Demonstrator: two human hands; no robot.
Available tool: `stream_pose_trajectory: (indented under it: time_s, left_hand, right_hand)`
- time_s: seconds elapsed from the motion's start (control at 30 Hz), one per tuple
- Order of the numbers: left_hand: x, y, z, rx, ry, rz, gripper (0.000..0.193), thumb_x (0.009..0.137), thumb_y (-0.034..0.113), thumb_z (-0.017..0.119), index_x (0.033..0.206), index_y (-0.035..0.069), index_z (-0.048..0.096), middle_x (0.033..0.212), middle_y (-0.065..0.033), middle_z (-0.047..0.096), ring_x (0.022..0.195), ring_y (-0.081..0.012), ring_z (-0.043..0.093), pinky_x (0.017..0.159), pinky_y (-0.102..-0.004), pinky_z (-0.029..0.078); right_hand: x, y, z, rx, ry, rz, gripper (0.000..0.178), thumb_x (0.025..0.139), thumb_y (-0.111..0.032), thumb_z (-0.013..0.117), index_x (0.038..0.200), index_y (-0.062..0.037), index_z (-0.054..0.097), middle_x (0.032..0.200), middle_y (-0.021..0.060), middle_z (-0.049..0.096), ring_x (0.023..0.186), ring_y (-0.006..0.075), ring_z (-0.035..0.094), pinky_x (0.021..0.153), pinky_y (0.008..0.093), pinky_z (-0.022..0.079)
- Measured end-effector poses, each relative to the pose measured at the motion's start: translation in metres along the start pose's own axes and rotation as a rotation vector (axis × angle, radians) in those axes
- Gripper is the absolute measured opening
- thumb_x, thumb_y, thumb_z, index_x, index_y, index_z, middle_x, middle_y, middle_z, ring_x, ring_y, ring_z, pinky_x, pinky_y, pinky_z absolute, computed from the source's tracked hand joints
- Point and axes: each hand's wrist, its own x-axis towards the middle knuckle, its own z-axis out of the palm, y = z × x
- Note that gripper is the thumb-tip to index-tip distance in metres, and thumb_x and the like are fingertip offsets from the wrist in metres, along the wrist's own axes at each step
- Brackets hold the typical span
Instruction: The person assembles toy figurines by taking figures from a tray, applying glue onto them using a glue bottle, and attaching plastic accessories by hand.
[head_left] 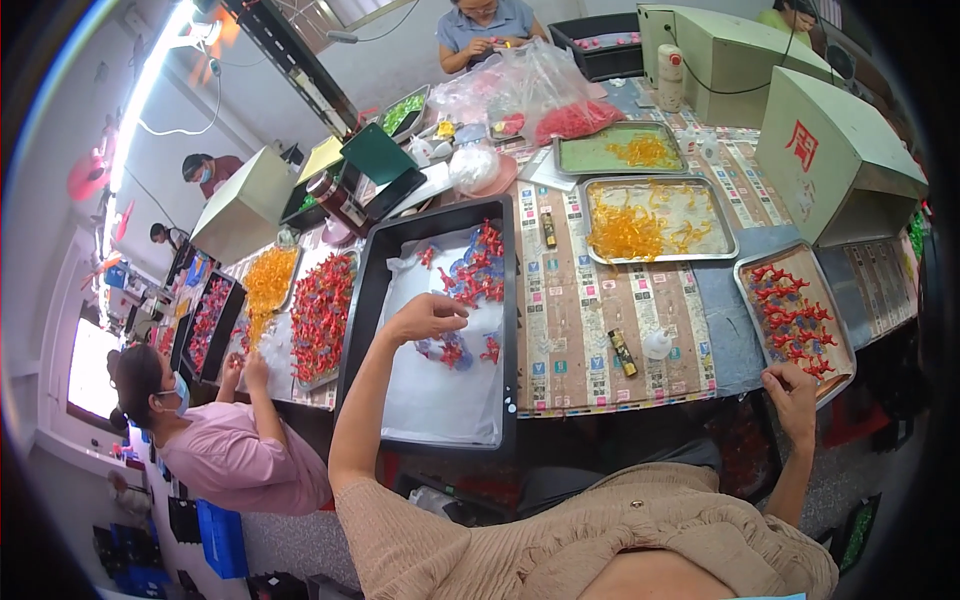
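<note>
My left hand [430, 317] hovers over a deep black tray [508, 330] lined with white paper [405, 290]. Its fingers are curled together, and whatever may be between them is too small to make out. Beneath and beyond it lie small red and blue figure-like plastic pieces [478, 275], in a heap and in loose clumps. My right hand [793, 395] is closed beside the near left edge of a metal tray [745, 272]; its fingertips are partly hidden, so I cannot tell what they hold. Rows of similar red pieces [790, 310] lie in that tray.
Two metal trays hold orange-yellow pieces [630, 230]. A small white bottle [656, 344] and a dark gold-marked tube [622, 353] stand or lie on the patterned table cover [570, 370]. Pale green box hoods [840, 150] are at right. A co-worker in pink [225, 440] sits at left.
</note>
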Motion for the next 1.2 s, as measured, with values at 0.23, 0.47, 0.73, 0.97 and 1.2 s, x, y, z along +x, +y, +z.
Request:
stream_pose_trajectory:
  time_s: [0.23, 0.47, 0.73, 0.97, 1.2]
  left_hand:
    - [0.082, -0.063, -0.03, 0.404, 0.844, 0.209, 0.039, 0.076, 0.006, 0.06, 0.114, 0.007, 0.064, 0.107, -0.0182, 0.062, 0.096, -0.0336, 0.061, 0.082, -0.0396, 0.049]
    - [0.126, -0.086, -0.025, 0.646, 0.776, -0.012, 0.049, 0.077, 0.005, 0.055, 0.125, 0.013, 0.057, 0.117, -0.0207, 0.058, 0.109, -0.0381, 0.054, 0.093, -0.0452, 0.045]
    - [0.051, -0.035, 0.005, 0.674, 0.472, 0.1, 0.032, 0.074, 0.005, 0.058, 0.104, 0.011, 0.069, 0.096, -0.0198, 0.059, 0.097, -0.0388, 0.056, 0.086, -0.0431, 0.047]
    - [-0.029, -0.019, 0.037, 0.493, 0.429, 0.257, 0.035, 0.076, 0.002, 0.058, 0.11, 0.007, 0.065, 0.089, -0.0167, 0.059, 0.085, -0.0327, 0.059, 0.078, -0.0399, 0.048]
    - [-0.088, 0.025, 0.078, -0.628, 0.458, 0.225, 0.029, 0.091, 0.002, 0.056, 0.12, -0.001, 0.055, 0.107, -0.0129, 0.065, 0.092, -0.0181, 0.064, 0.073, -0.0249, 0.052]
  right_hand:
    - [-0.01, -0.005, 0.003, 0.045, 0.046, -0.068, 0.014, 0.085, -0.009, 0.066, 0.085, 0.0053, 0.064, 0.076, 0.0066, 0.062, 0.069, 0.0117, 0.056, 0.063, 0.0253, 0.044]
    - [-0.038, -0.005, -0.002, 0.039, 0.025, -0.013, 0.014, 0.084, -0.01, 0.067, 0.085, 0.0042, 0.065, 0.075, 0.0088, 0.064, 0.07, 0.0141, 0.058, 0.064, 0.0274, 0.045]
    - [-0.029, 0.001, 0.007, 0.023, -0.035, -0.006, 0.013, 0.083, -0.009, 0.067, 0.085, 0.0039, 0.066, 0.077, 0.01, 0.065, 0.07, 0.016, 0.06, 0.064, 0.028, 0.046]
    - [-0.007, -0.016, 0.033, 0.033, -0.143, -0.137, 0.011, 0.08, -0.006, 0.068, 0.086, 0.0037, 0.066, 0.079, 0.0111, 0.066, 0.071, 0.0189, 0.062, 0.065, 0.0289, 0.047]
    - [-0.009, -0.035, 0.06, 0.071, -0.289, -0.168, 0.01, 0.081, -0.006, 0.069, 0.087, 0.0021, 0.067, 0.081, 0.0114, 0.067, 0.073, 0.0212, 0.063, 0.066, 0.0296, 0.048]
